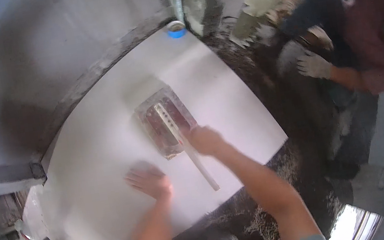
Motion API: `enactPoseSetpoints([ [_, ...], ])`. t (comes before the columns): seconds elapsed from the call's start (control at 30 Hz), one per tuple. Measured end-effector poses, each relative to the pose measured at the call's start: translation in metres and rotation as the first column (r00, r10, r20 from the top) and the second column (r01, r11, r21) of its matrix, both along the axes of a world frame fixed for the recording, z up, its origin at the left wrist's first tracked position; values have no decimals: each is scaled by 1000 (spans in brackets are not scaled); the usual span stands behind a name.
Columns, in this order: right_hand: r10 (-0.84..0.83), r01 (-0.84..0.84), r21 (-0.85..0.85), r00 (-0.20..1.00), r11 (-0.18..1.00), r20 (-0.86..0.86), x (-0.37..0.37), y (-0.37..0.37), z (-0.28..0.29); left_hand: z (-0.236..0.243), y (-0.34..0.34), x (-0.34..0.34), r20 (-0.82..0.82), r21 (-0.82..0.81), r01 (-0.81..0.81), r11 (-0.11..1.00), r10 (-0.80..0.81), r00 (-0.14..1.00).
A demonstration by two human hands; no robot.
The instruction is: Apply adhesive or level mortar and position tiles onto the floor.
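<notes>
A large white slab, smooth like a floor tile, lies before me. On it rests a rectangular, flat hand tool with a brownish-red middle and grey, worn edges. A long pale bar with a row of dark dots runs over it and sticks out toward me. My right hand, blurred, is closed around the bar near the tool's right edge. My left hand lies on the slab to the left of the bar, fingers stretched out and holding nothing.
A blue-sided tape roll stands at the slab's far corner. Dark, rough mortar borders the slab's right side. On the right crouches a co-worker wearing pale gloves, one hand at a mortar-smeared trowel or board. A grey wall runs along the left.
</notes>
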State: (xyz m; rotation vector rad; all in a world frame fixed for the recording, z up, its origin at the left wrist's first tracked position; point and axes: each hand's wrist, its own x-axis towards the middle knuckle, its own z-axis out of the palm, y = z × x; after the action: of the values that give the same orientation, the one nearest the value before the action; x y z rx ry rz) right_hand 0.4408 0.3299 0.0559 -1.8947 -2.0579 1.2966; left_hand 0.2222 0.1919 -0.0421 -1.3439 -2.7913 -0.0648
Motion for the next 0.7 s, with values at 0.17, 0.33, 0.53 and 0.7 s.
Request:
enactPoseSetpoints([
  [0.17,-179,55,515,964,856,195,17,157,3,27,9,8,82,62,-22,998,17,996],
  [0.33,-128,-215,526,833,823,539,49,307,-51,32,13,21,186,63,-2,998,-10,983],
  [0.53,-113,-202,516,849,833,515,11,366,-72,49,9,5,280,-54,-77,996,89,956],
  [0.7,-178,-29,786,968,618,175,-7,308,-60,51,5,6,298,-1,-44,999,42,954],
])
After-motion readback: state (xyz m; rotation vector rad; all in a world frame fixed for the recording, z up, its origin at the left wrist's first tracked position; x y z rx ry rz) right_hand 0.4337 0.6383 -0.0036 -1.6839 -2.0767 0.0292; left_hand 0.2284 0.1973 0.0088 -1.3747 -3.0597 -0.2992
